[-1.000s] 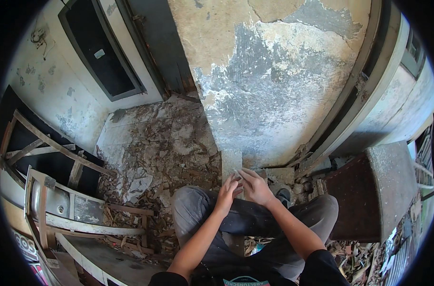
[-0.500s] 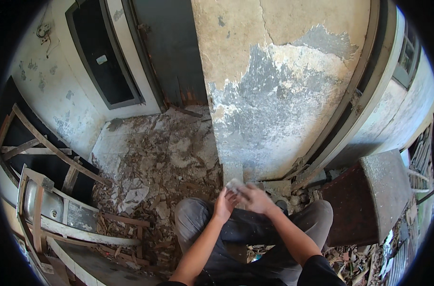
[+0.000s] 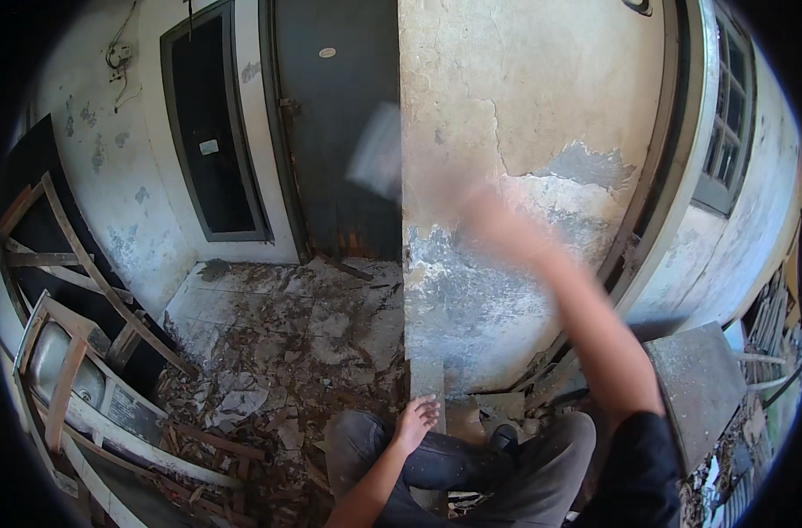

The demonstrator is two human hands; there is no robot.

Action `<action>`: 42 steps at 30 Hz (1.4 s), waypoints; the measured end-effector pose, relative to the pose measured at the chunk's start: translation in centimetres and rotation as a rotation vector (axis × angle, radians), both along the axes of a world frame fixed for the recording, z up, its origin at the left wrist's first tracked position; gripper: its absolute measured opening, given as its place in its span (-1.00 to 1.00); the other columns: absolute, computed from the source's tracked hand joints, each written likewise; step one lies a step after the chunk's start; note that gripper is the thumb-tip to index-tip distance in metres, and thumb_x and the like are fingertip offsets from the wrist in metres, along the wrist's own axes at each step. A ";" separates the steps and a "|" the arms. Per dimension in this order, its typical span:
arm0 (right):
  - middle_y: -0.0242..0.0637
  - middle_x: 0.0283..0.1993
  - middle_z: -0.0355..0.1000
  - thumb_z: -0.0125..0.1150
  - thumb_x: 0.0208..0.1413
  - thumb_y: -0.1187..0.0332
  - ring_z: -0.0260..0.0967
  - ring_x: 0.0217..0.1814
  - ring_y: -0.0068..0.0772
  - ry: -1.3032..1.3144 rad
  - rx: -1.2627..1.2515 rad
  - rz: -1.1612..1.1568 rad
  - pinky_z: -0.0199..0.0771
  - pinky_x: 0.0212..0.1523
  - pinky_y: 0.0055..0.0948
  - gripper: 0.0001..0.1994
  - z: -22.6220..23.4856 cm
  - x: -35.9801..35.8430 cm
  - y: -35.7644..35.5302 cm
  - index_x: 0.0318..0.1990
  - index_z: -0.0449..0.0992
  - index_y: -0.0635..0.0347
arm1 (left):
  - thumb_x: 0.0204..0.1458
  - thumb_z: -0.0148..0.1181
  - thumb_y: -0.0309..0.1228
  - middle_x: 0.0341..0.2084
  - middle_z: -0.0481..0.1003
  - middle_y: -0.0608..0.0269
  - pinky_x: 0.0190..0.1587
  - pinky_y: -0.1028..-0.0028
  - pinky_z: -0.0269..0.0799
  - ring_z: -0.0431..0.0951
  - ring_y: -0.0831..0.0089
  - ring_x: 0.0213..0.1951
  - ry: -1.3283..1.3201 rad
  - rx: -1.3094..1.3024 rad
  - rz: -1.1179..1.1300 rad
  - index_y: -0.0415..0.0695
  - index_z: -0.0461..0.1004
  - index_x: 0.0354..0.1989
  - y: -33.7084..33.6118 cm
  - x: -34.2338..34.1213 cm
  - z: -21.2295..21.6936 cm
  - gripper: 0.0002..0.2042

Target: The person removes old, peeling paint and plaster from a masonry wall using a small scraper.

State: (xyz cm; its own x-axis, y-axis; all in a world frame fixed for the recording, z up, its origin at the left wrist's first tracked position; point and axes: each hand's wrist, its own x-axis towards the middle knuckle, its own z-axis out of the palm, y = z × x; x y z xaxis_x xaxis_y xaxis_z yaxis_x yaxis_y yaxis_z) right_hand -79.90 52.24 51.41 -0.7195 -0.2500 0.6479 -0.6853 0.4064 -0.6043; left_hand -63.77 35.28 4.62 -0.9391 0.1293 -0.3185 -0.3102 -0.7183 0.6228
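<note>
A pale, flat, roughly square fragment of plaster or tile (image 3: 376, 151) is seen blurred in mid-air, high up in front of the dark grey metal door (image 3: 335, 132) and just beside the corner of the peeling cream wall (image 3: 524, 123); it is touched by nothing. The right hand (image 3: 471, 204) is flung up and smeared by motion, just right of and below the fragment and apart from it, so whether its fingers are spread or curled cannot be told. The left hand (image 3: 416, 421) is rested loosely on the left knee of the grey trousers (image 3: 454, 462), fingers relaxed and spread, nothing held. The fragment is judged light and thin, stiff yet brittle, likely to chip or snap on a hard landing; its faces would be dusty and crumbly rather than slippery, and it would best be taken by two opposite edges, pinched flat. Against the earlier views much is changed: both hands were then joined low at the knees around a small pale piece, whereas now the right arm has been swept upward, the piece has left the hands, and the view has been tilted up toward the door. Rubble (image 3: 278, 370) is strewn over the floor
</note>
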 end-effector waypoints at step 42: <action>0.01 -0.08 0.41 0.05 0.23 -0.03 0.47 -0.07 0.16 -0.497 0.581 0.003 0.52 -0.06 -0.04 -0.36 -36.4 16.3 1.6 0.45 0.13 -0.25 | 0.33 -0.15 0.00 0.02 0.50 0.22 0.09 0.38 0.37 0.50 0.36 0.03 -0.013 -0.043 0.040 -0.19 0.38 0.20 2.9 -0.3 1.0 -0.48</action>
